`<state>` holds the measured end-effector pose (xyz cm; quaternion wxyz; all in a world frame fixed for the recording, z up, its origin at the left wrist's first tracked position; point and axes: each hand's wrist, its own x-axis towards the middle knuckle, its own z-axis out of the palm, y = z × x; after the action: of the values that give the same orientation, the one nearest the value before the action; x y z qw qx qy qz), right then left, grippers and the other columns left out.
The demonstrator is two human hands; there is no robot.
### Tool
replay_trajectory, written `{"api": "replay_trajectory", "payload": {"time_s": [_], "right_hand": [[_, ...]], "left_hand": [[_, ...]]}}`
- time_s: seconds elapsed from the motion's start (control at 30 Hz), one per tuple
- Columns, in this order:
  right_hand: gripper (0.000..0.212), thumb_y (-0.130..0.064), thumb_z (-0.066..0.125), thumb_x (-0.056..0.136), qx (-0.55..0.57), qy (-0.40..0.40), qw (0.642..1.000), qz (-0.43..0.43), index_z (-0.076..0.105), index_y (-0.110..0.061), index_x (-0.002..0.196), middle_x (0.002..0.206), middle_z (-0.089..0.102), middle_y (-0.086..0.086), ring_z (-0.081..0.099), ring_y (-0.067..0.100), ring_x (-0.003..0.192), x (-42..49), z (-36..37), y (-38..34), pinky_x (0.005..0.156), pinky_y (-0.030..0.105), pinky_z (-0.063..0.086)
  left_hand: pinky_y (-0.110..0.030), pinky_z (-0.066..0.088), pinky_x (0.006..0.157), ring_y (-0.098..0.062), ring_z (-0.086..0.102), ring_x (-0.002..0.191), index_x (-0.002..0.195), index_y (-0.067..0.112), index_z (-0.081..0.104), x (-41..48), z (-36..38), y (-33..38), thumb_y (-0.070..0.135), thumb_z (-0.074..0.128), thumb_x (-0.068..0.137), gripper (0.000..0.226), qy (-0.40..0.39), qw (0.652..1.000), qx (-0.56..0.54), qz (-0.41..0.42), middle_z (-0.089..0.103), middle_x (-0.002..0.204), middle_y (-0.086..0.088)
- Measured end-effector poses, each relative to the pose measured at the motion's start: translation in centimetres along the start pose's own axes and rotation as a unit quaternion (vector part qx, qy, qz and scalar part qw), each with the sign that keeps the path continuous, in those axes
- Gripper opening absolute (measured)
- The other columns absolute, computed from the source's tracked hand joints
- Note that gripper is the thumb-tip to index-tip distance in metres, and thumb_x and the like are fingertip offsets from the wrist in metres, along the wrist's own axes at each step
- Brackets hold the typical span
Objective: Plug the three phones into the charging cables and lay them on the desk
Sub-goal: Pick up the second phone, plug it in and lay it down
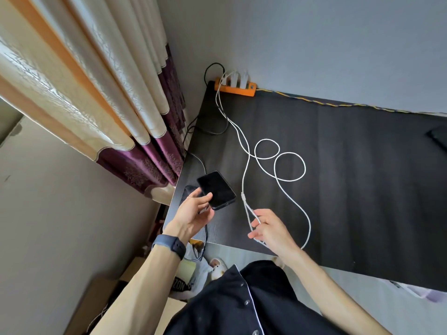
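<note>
At desk's 7 o'clock — your left hand (pixel 193 211) grips phone (pixel 216 190), right hand (pixel 268 228) pinches cable (pixel 251 215) — nothing plugged yet.

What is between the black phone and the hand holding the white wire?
In the head view, only bare dark desk lies between the phone and the right hand holding the white cable.

Dark wristband (pixel 173 245), white-piped black shirt (pixel 254 303)
</note>
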<state>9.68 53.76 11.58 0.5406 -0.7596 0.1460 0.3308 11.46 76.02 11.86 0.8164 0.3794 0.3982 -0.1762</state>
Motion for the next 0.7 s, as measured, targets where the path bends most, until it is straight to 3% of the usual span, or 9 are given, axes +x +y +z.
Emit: {"api": "replay_trajectory", "payload": {"time_s": [0.1,0.2,0.27,0.37,0.5,0.57,0.63,0.7], "right_hand": [[0.013,-0.029,0.051,0.101,0.009,0.019,1.0,0.001,0.061,-0.023,0.107,0.09,0.059,0.002,0.068,0.015,0.071,-0.4,0.1,-0.6,0.088,0.041,0.061],[0.029,-0.045,0.048,0.101,-0.028,0.038,0.998,-0.028,0.065,-0.023,0.095,0.07,0.048,0.005,0.052,0.014,0.061,-0.8,-0.1,-0.9,0.07,0.035,0.059],[0.037,-0.046,0.044,0.103,-0.036,0.049,0.997,-0.043,0.067,-0.022,0.088,0.065,0.047,0.006,0.052,0.015,0.061,-1.0,-0.2,-0.9,0.067,0.03,0.055],[0.037,-0.036,0.042,0.104,-0.029,0.057,0.996,-0.057,0.07,-0.02,0.086,0.065,0.063,0.008,0.064,0.015,0.067,-1.1,-0.1,-0.8,0.082,0.038,0.059],[0.023,-0.019,0.041,0.106,-0.02,0.036,0.995,-0.086,0.063,-0.027,0.109,0.072,0.07,0.001,0.072,0.026,0.076,-1.2,0.0,-0.5,0.088,0.043,0.059],[0.024,-0.017,0.042,0.105,-0.04,0.036,0.994,-0.092,0.062,-0.027,0.113,0.083,0.069,0.0,0.069,0.02,0.071,-1.4,0.1,-0.3,0.086,0.04,0.06],[0.021,-0.022,0.044,0.105,-0.047,0.042,0.994,-0.092,0.064,-0.027,0.111,0.087,0.066,-0.003,0.061,0.01,0.065,-1.6,0.3,-0.2,0.081,0.039,0.058],[0.021,-0.035,0.047,0.103,-0.043,0.047,0.994,-0.093,0.067,-0.032,0.104,0.079,0.064,-0.008,0.055,0.007,0.064,-1.8,0.5,-0.3,0.075,0.037,0.056]], "left_hand": [[-0.019,0.047,0.048,-0.003,0.053,0.039,0.132,0.019,0.06,0.0,0.5,0.0,0.0,0.054,0.096,0.041,-0.011,1.0,-0.001,0.002,0.066,0.058,0.005],[-0.021,0.05,0.051,-0.004,0.057,0.044,0.134,0.021,0.06,0.0,0.9,0.0,0.0,0.057,0.095,0.045,-0.012,1.0,0.003,0.001,0.071,0.069,0.003],[-0.022,0.051,0.053,-0.004,0.062,0.049,0.133,0.022,0.061,-0.2,1.1,0.0,0.001,0.059,0.094,0.045,-0.01,1.0,0.001,-0.001,0.073,0.082,0.0],[-0.023,0.052,0.054,-0.007,0.068,0.062,0.133,0.023,0.062,-0.3,1.2,0.0,0.002,0.061,0.092,0.046,-0.007,1.0,-0.002,-0.004,0.074,0.091,-0.003],[-0.021,0.05,0.055,-0.004,0.061,0.049,0.136,0.021,0.058,-0.4,1.7,-0.3,0.002,0.058,0.095,0.045,-0.012,1.0,-0.008,-0.004,0.068,0.062,0.003],[-0.022,0.049,0.059,-0.003,0.056,0.043,0.137,0.02,0.055,-0.5,2.0,-0.4,0.001,0.058,0.095,0.046,-0.011,1.0,-0.014,-0.002,0.065,0.058,0.003],[-0.023,0.05,0.059,-0.006,0.06,0.047,0.136,0.02,0.055,-0.6,2.5,-0.4,-0.001,0.06,0.093,0.048,0.002,1.0,-0.016,-0.001,0.07,0.074,-0.002],[-0.024,0.052,0.057,-0.011,0.065,0.063,0.137,0.02,0.053,-0.8,3.1,-0.4,-0.003,0.062,0.091,0.051,0.018,1.0,-0.01,-0.001,0.07,0.092,-0.008]]}}
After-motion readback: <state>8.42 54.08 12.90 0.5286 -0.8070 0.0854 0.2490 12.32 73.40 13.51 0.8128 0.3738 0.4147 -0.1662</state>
